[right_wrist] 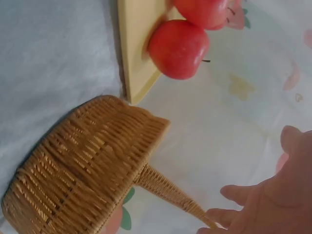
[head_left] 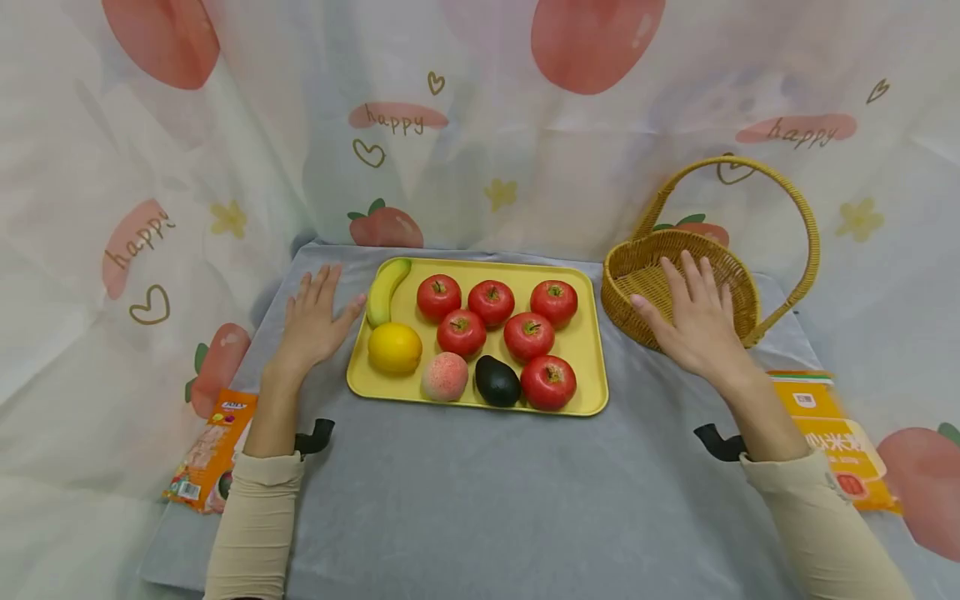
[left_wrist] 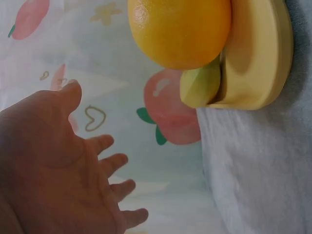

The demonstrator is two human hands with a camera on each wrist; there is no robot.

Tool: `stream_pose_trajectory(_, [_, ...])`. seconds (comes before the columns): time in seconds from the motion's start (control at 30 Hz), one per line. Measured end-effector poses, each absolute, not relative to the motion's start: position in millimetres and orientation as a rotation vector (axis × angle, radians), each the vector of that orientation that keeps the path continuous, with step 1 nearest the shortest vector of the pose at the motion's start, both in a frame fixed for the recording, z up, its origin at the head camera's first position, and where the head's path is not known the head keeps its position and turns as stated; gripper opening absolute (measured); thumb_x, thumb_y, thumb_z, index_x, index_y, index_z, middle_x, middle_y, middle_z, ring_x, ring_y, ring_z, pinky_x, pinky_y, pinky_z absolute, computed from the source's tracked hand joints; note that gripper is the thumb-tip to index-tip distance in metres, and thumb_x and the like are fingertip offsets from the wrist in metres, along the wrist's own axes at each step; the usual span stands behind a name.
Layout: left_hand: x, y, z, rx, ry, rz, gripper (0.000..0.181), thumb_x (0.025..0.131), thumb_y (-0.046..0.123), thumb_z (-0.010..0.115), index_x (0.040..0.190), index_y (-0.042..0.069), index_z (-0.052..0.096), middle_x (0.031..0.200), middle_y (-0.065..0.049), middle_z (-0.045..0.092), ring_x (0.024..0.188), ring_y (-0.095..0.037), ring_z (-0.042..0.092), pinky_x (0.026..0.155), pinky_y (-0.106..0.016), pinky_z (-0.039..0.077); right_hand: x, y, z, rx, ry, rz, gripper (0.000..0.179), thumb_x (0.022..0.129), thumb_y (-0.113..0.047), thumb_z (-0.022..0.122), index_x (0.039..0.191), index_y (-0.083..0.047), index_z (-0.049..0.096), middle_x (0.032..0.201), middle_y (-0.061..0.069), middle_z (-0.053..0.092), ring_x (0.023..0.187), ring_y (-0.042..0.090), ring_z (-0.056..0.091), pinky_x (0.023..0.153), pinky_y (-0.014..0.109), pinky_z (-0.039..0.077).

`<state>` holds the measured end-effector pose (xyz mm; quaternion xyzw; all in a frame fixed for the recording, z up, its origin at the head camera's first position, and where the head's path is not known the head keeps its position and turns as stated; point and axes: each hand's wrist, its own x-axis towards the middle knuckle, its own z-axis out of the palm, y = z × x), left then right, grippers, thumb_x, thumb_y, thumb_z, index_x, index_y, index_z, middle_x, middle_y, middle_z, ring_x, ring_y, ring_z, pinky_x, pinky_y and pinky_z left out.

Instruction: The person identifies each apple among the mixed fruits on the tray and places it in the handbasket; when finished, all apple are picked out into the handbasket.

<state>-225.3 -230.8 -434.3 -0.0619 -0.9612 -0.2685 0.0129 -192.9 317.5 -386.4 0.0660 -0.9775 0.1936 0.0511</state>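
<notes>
My left hand [head_left: 309,327] hovers with spread fingers just left of the yellow tray [head_left: 480,407], holding nothing. Nearest to it on the tray are a banana [head_left: 384,292] and a lemon-like yellow fruit [head_left: 394,348], which looks orange in the left wrist view. My right hand [head_left: 697,325], fingers also spread and holding nothing, overlaps the wicker basket [head_left: 626,304] in the head view. In the right wrist view that hand [right_wrist: 273,200] is beside the basket's handle [right_wrist: 170,191]. Several red apples [head_left: 528,337], a peach [head_left: 446,377] and a dark avocado [head_left: 497,382] share the tray.
An orange snack bag [head_left: 210,454] lies at the table's left edge, partly behind the left forearm. Behind the right forearm is a yellow-orange packet [head_left: 840,433]. Grey cloth [head_left: 510,492] covers the table, and a fruit-printed curtain [head_left: 480,167] hangs behind and at both sides.
</notes>
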Motion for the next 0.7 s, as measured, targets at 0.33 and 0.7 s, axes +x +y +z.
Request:
stream_pose_trajectory(0.33, [-227.1, -231.1, -439.1, -0.214, -2.941, -0.94, 0.084, 0.108, 0.06, 0.038, 0.169, 0.01, 0.01, 0.174, -0.018, 0.007, 0.159, -0.044, -0.001, 0.124, -0.069, 0.002, -188.8, 299.2, -384.8, 0.27, -2.977, 0.759, 0.085, 0.107, -0.059, 0.041, 0.167, -0.005, 0.014, 0.174, 0.02, -0.004, 0.158, 0.041, -0.014, 0.12, 0.073, -0.007])
stream_pose_trajectory(0.7, [-224.4, -226.2, -455.5, -0.221, -2.81, -1.355, 0.077, 0.11, 0.052, 0.04, 0.168, 0.008, 0.015, 0.172, -0.02, 0.014, 0.159, -0.04, 0.01, 0.127, -0.061, 0.01, -176.6, 272.7, -386.2, 0.408, -3.037, 1.317, 0.072, 0.112, -0.05, 0.036, 0.167, -0.009, 0.019, 0.175, 0.011, -0.001, 0.16, 0.035, -0.005, 0.123, 0.071, 0.006])
